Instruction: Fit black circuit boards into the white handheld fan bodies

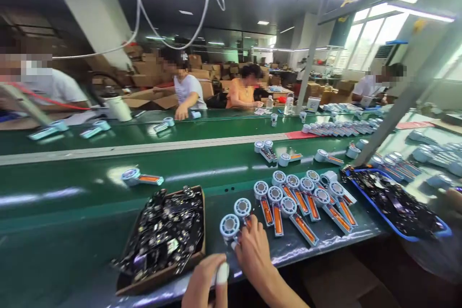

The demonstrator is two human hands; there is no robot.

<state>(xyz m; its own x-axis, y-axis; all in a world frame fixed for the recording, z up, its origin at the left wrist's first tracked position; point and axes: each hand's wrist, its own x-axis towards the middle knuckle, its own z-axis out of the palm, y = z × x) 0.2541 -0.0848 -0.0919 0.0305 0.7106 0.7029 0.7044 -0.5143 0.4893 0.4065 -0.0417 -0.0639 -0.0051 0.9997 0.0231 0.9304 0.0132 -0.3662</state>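
Note:
My right hand [254,248] has its fingers bent down onto the handle of a light-blue handheld fan housing [242,207], and the gripped part is mostly covered. Another round-headed housing [229,226] lies just left of those fingers. Low in the view, my left hand [205,281] is curled, with a white finger cover on one digit; whatever it may pinch is hidden. It is nearest to a cardboard box [124,288] heaped with black circuit boards [166,231]. To the right, several similar housings [288,206] with orange strips in their handles lie in rows.
A blue tray [411,238] of black boards stands at the right, beside a slanted metal post [391,106]. Single housings [142,177] lie on the green conveyor belt [202,154]. Across it sit several co-workers, one with a hand [182,111] on the far belt.

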